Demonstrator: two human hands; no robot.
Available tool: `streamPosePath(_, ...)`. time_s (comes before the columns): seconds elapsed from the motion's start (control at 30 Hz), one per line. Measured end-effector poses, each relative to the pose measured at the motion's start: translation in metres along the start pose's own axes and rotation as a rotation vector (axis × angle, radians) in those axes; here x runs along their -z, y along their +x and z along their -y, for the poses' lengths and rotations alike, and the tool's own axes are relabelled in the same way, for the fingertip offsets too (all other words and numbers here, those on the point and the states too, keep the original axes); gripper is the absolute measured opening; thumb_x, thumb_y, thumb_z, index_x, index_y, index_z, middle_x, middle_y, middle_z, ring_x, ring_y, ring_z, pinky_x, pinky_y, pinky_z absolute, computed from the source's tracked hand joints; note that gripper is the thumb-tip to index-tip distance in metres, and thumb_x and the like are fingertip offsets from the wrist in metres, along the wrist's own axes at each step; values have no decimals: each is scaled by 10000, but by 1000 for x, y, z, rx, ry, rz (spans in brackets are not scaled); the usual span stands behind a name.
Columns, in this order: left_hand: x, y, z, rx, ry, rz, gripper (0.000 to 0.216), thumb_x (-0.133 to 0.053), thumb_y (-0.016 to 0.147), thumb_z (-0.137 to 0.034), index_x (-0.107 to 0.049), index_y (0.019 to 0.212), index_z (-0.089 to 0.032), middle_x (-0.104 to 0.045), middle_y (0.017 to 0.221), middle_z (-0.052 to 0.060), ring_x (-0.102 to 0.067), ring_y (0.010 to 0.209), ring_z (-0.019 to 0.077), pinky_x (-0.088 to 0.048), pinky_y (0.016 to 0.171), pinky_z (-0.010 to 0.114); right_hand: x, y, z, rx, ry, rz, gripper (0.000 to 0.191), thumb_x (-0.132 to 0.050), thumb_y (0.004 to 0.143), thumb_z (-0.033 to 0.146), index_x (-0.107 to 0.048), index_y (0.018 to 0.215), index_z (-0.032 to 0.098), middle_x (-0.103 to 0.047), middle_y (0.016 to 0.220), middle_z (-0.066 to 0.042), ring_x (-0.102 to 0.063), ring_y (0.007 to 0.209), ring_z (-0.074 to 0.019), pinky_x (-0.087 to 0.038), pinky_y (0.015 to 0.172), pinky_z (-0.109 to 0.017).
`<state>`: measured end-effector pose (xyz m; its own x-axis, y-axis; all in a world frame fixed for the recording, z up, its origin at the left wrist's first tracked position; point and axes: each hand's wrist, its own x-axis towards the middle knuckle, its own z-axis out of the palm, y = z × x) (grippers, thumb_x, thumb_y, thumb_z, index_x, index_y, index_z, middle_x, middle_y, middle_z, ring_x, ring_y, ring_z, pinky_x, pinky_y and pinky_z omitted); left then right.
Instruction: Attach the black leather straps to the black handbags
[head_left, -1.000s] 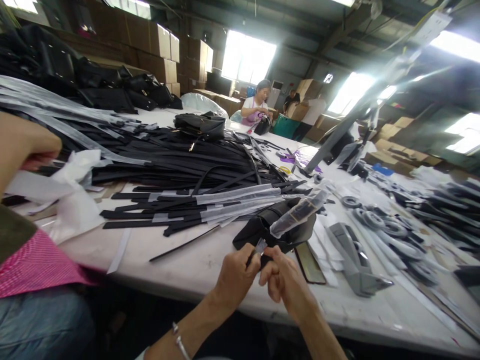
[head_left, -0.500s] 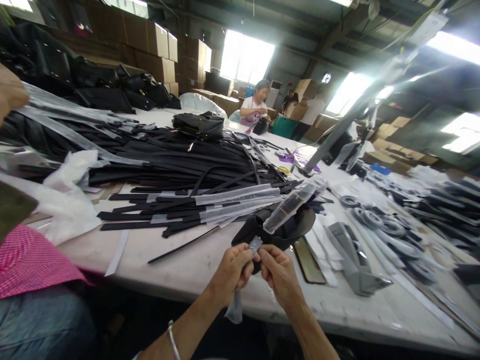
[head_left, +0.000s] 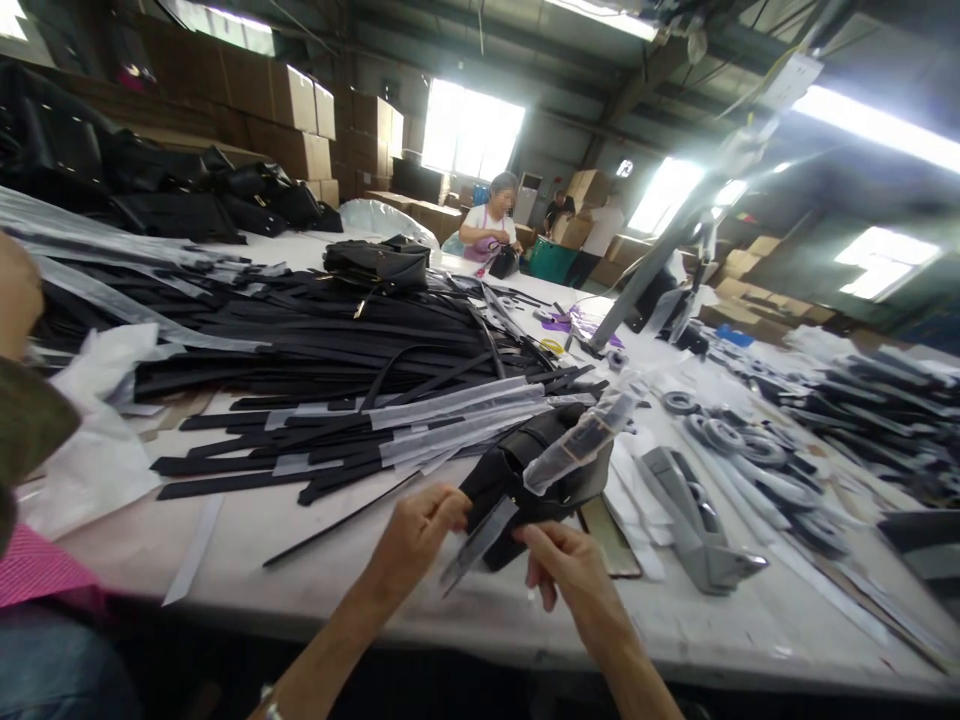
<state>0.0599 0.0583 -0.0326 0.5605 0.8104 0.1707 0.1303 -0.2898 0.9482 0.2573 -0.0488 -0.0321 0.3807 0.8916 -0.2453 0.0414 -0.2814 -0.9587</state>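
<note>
My left hand (head_left: 416, 535) is closed, pinching a thin clear plastic strip (head_left: 480, 540) that slants down to the left. My right hand (head_left: 570, 570) is closed just to the right of it, fingers curled near the strip's lower side; what it grips is too small to make out. Both hands hover over the near edge of the white table (head_left: 352, 560). Right behind them lies a black leather piece (head_left: 517, 480) with a strap in a clear plastic sleeve (head_left: 581, 445) rising from it.
A big heap of black straps (head_left: 315, 340), some in clear sleeves, covers the table's left. A grey tape dispenser (head_left: 694, 520) and tape rolls (head_left: 720, 435) lie at the right. A co-worker in pink sits at my left (head_left: 30, 560). Another person (head_left: 487, 225) works at the far end.
The camera view has shifted slightly down and right. My hands have moved apart and the clear plastic strip now stretches between them, tilted down to the left.
</note>
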Motion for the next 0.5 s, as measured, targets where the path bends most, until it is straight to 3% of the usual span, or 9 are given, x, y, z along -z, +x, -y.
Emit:
streamPosePath(0.07, 10, 15, 4, -81, 109, -165, 316, -441, 947, -396, -649, 1043, -179, -696, 1014, 86, -634, 981, 234, -486, 890, 362, 20, -2, -7, 68, -59, -242, 499, -727, 704, 577, -692, 918, 128, -685, 635, -51, -602, 469, -158, -441, 417, -237)
streamPosePath(0.1, 9, 22, 6, -130, 141, -174, 323, -461, 940, -378, -613, 1152, -188, -669, 1147, 101, -599, 1098, 253, -452, 974, 401, 26, -3, -10, 116, -60, -347, 556, -751, 686, 555, -667, 1043, 136, -724, 789, -89, -679, 636, -214, -516, 521, -274)
streamPosePath(0.17, -3, 29, 5, -216, 162, -87, 400, -477, 934, -332, -517, 1309, -201, -585, 1327, 111, -522, 1241, 258, -394, 1069, 433, 29, -5, -13, 193, -37, -441, 766, -783, 660, 509, -527, 1297, 169, -676, 1158, -151, -659, 1026, -306, -560, 760, -361)
streamPosePath(0.23, -26, 26, -1, -256, 161, 27, 444, -452, 943, -285, -449, 1379, -201, -540, 1386, 114, -501, 1275, 241, -398, 1084, 420, 21, -8, -11, 220, -35, -420, 917, -793, 640, 488, -395, 1416, 201, -550, 1363, -165, -553, 1211, -341, -536, 870, -416)
streamPosePath(0.4, -84, -12, -25, -372, 297, 204, 621, -530, 860, -179, -349, 1453, -157, -471, 1455, 148, -437, 1332, 281, -364, 1117, 481, 8, -17, 2, 236, -79, -438, 936, -777, 633, 467, -375, 1439, 213, -531, 1398, -108, -527, 1245, -317, -462, 1016, -411)
streamPosePath(0.5, -102, -23, -34, -394, 310, 270, 723, -574, 786, -111, -318, 1462, -117, -434, 1483, 163, -400, 1362, 293, -350, 1132, 478, 26, -24, 4, 195, -124, -495, 699, -739, 682, 488, -559, 1297, 211, -622, 1300, -69, -535, 1235, -311, -420, 1060, -412)
